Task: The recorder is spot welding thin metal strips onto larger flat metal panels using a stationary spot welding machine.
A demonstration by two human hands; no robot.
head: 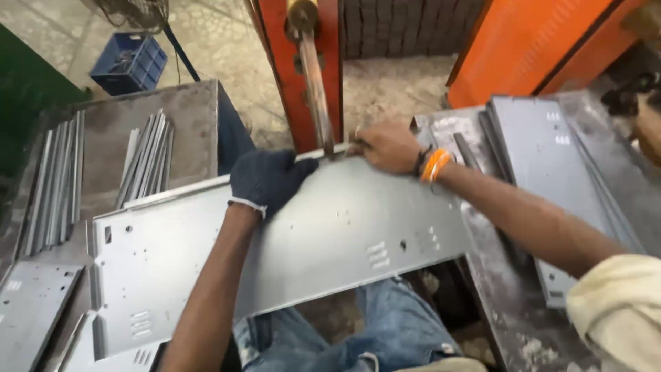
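A long grey sheet-metal panel [330, 241] with punched holes and louvre slots lies across my lap, tilted down to the left. My left hand [270, 180], in a dark knit glove, grips the panel's far folded edge near its middle. My bare right hand [389, 146], with an orange band at the wrist, pinches the same far edge right at the foot of the orange press column [303, 69], beside its worn vertical rod [315, 83].
A stack of similar grey panels [551, 165] lies on the metal bench at the right. Narrow grey strips [146, 162] and more strips [55, 182] rest on the left table. A blue crate [129, 62] stands on the floor behind. An orange machine housing [537, 41] rises at the back right.
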